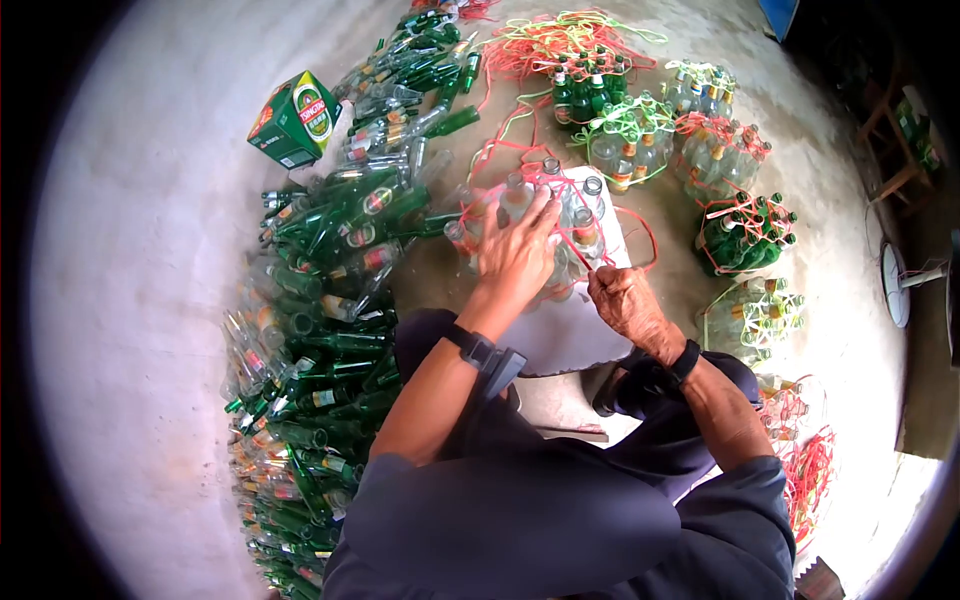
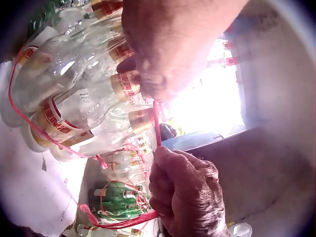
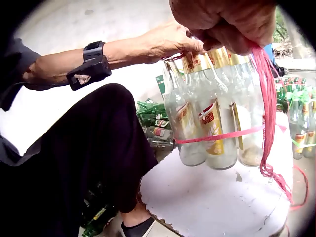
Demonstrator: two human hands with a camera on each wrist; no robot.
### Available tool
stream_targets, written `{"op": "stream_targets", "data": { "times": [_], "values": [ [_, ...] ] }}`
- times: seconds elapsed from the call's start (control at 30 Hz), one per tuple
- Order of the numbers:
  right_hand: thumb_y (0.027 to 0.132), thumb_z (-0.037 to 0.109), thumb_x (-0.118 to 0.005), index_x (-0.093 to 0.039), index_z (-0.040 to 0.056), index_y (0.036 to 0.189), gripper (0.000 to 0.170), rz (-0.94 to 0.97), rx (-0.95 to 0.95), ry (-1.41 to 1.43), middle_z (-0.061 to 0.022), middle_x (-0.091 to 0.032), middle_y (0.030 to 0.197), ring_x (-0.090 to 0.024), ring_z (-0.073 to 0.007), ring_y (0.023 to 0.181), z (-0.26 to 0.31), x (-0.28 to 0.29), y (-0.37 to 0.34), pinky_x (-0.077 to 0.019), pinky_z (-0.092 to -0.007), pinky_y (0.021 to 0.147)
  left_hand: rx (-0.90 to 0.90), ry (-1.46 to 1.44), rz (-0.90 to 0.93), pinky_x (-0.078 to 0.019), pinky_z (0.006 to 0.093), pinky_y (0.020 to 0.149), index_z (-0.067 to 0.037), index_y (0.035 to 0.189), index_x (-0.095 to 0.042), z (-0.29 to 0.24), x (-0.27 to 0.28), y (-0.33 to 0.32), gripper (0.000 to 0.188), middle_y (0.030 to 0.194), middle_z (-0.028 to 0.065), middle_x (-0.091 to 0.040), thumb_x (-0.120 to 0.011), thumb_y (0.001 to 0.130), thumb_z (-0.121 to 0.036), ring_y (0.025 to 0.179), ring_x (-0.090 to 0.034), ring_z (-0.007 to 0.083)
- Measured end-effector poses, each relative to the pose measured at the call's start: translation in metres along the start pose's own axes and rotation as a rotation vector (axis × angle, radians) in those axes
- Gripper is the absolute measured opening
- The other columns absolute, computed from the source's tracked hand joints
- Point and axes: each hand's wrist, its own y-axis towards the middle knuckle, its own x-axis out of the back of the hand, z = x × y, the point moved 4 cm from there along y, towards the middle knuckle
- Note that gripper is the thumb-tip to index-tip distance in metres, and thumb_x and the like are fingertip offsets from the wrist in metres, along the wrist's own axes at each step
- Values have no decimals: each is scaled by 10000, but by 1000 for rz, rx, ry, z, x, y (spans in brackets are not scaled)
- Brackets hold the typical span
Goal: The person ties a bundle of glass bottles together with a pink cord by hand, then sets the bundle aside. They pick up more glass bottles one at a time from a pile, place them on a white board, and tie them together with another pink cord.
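Observation:
Several clear glass bottles point(image 3: 215, 123) with red-and-gold labels stand upright in a tight bundle on a white slab point(image 1: 570, 335). A strand of red plastic twine point(image 3: 222, 136) runs round their bodies. My left hand point(image 1: 515, 255) lies over the bottle necks, its fingers stretched across the tops. To its right, my right hand point(image 1: 628, 302) grips red twine, fingers curled tight around it. A taut piece of twine point(image 2: 157, 123) spans between the two hands in the left wrist view. More loose twine point(image 3: 269, 108) hangs from the right hand down to the slab.
Many loose green and clear bottles point(image 1: 340, 340) are heaped along the left. Tied bundles of green bottles point(image 1: 745, 235) and clear bottles point(image 1: 755, 318) stand at right. A pile of red and green twine point(image 1: 560, 45) lies at the back, and a green carton point(image 1: 297, 120) at back left.

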Motion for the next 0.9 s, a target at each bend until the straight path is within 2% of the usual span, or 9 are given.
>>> {"op": "stream_targets", "data": {
  "times": [0.13,0.33,0.43,0.5,0.73,0.8,0.9],
  "values": [
    [846,36,-636,-586,-27,677,188,-7,18,-44,-231,-562,592,-582,-428,549,4,0,-1,-473,-471,531,6,-10,-25,-279,550,1139,-141,1314,-621,3,-1,-1,461,1448,35,-542,-660,857,-189,950,-702,280],
    [854,28,-628,-565,-18,666,203,-3,3,-99,-235,-562,602,-583,-431,573,13,0,0,-479,-473,546,32,-58,-35,-254,583,1144,-158,1317,-621,7,-1,-1,459,1455,24,-540,-652,860,-188,967,-703,274],
    [863,28,-622,-562,-15,677,200,28,-6,-136,-238,-567,621,-581,-436,587,12,-4,-3,-482,-466,546,71,-89,-23,-243,580,1156,-175,1322,-620,6,-1,-2,468,1471,11,-524,-651,855,-181,972,-704,276],
    [884,48,-630,-548,-36,664,250,-34,6,-77,-235,-536,622,-539,-412,538,16,-2,-4,-443,-441,501,81,-98,-12,-239,580,1160,-186,1322,-621,6,1,-1,472,1477,6,-516,-654,851,-177,975,-704,277],
    [880,47,-631,-558,-32,665,240,-44,58,-110,-246,-522,615,-522,-419,525,20,8,2,-445,-439,497,123,-128,22,-248,568,1165,-217,1310,-638,8,1,2,470,1481,-28,-509,-677,843,-178,982,-704,262],
    [855,41,-637,-564,-10,643,230,28,-6,-144,-216,-597,623,-613,-417,591,19,12,4,-510,-454,546,125,-103,39,-250,565,1165,-224,1308,-642,10,0,4,470,1479,-35,-510,-686,842,-185,985,-703,259],
    [850,45,-639,-580,-7,644,220,21,77,-118,-212,-608,639,-617,-413,593,21,20,6,-509,-455,547,149,-89,65,-255,562,1164,-238,1305,-646,7,0,5,472,1476,-47,-512,-701,838,-195,1002,-699,251]
  ]
}}
